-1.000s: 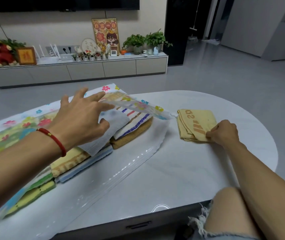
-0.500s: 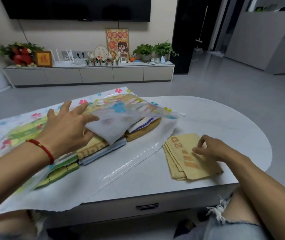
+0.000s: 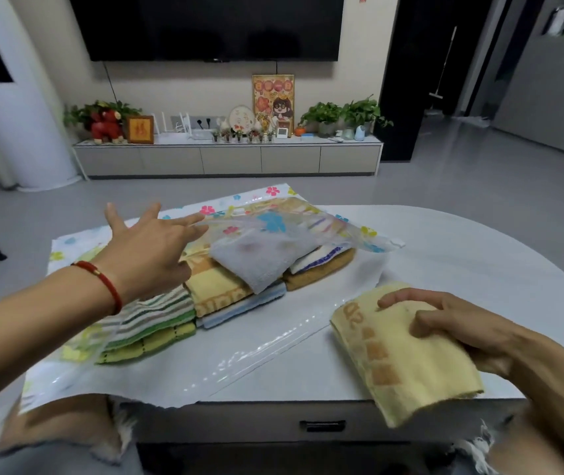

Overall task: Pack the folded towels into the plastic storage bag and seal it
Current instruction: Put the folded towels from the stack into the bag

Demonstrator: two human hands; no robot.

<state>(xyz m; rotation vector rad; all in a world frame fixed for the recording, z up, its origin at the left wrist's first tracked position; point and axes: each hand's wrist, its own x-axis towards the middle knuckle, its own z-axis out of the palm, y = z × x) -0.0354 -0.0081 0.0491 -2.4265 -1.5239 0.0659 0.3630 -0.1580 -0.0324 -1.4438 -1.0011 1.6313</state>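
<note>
Right hand [image 3: 452, 329] grips the soft yellow towel [image 3: 400, 354] just right of the bag [image 3: 273, 341]. Left hand [image 3: 150, 255], fingers spread, lifts the bag's flimsy top flap. Light, floppy cloth, best held across the fold.

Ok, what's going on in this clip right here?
A person is packing folded towels into a flower-printed plastic storage bag on the white table. The left hand lifts the bag's top sheet with spread fingers over the stacked towels. The right hand grips a folded yellow towel, not yet inside. The bag is unsealed.
</note>
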